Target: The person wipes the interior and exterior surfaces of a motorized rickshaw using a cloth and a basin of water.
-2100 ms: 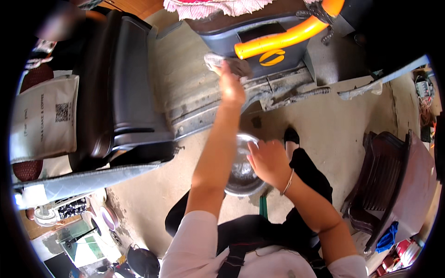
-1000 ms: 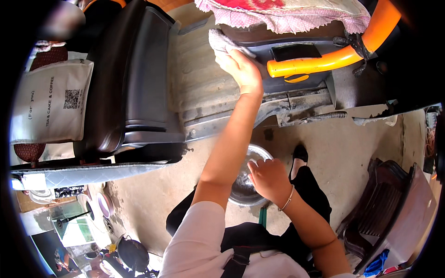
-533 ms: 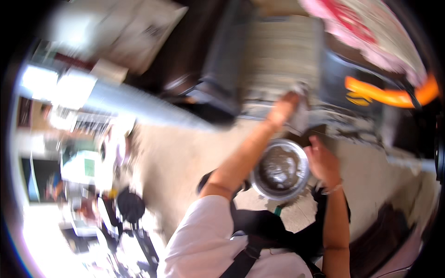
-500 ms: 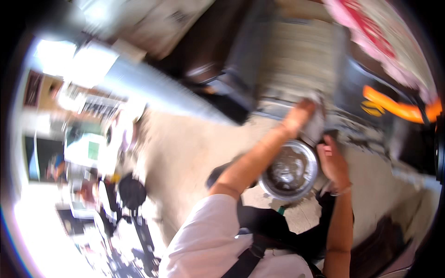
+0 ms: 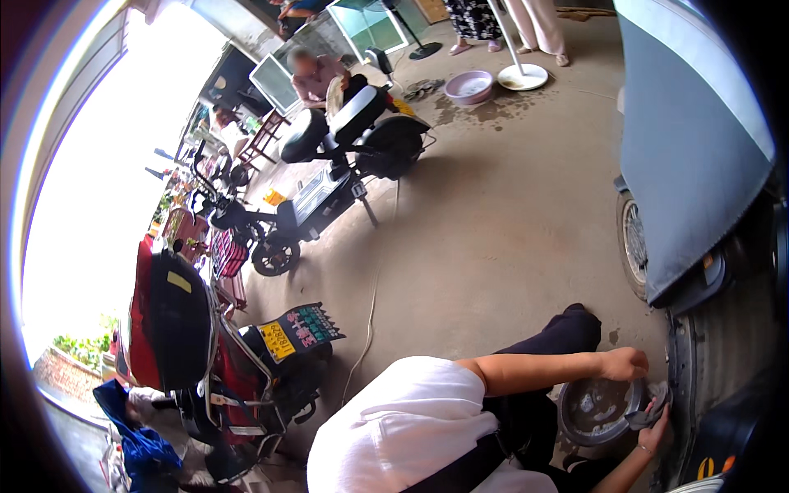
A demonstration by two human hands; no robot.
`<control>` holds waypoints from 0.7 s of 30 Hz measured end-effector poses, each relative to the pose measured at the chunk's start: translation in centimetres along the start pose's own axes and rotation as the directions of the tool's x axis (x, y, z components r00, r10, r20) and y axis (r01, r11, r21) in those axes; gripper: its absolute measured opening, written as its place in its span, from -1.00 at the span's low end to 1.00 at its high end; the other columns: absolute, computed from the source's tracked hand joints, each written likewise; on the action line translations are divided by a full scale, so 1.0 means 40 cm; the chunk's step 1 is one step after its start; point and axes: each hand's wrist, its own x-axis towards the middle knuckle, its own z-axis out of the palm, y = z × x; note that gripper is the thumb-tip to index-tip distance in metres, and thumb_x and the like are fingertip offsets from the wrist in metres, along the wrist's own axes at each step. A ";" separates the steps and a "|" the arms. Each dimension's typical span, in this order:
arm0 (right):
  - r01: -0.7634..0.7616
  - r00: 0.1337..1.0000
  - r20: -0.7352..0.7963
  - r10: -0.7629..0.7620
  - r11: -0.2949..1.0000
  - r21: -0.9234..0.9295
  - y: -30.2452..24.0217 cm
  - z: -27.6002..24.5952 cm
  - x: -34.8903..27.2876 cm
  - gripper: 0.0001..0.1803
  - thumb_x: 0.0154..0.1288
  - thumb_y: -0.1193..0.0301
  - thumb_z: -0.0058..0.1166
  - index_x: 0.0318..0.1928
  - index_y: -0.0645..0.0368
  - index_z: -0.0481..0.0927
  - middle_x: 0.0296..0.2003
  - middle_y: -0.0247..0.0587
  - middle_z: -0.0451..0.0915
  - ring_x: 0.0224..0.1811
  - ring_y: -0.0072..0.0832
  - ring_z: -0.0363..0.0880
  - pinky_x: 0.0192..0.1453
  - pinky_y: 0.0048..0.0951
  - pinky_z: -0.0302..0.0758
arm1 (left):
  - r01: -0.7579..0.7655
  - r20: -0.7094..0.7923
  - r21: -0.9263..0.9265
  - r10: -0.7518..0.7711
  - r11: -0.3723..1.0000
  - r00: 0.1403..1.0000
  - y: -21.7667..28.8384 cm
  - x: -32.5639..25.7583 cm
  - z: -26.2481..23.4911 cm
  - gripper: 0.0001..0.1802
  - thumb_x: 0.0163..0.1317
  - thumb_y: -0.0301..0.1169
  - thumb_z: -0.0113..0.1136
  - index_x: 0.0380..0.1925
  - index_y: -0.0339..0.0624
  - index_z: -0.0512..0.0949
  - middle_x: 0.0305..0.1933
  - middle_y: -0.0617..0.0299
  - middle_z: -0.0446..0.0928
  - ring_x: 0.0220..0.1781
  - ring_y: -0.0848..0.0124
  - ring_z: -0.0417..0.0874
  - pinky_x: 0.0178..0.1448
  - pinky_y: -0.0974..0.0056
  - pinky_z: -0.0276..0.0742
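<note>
A round metal basin of murky water with some suds stands on the floor at the lower right. Over its far rim is my left hand, fingers curled closed; whether anything is inside them is hidden. My right hand grips a wet grey cloth at the basin's right rim. Part of the cloth bunches up between the two hands, close to a dark ridged panel on the right.
A three-wheeler with grey-blue sides stands at right, its spoked wheel near the basin. Left are a red scooter and a black electric scooter. Farther off are a purple basin, a seated person and other people's legs.
My view has swung left, bringing the yard and scooters in. The basin and hands now sit lower right. The cloth, earlier stretched by my left hand, is now bunched in my right.
</note>
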 end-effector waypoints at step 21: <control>-0.202 0.968 0.163 0.193 0.979 0.039 0.087 -0.124 0.004 -0.47 0.35 -0.04 -0.13 0.23 -0.12 0.40 0.17 -0.44 0.44 0.21 -0.42 0.35 0.29 -0.06 0.23 | 0.170 0.106 -0.191 -0.152 0.967 0.983 -0.088 -0.038 -0.021 -0.71 0.18 -0.34 0.05 -0.18 -0.30 0.54 -0.38 0.20 0.56 -0.41 0.41 0.59 -0.36 0.33 0.50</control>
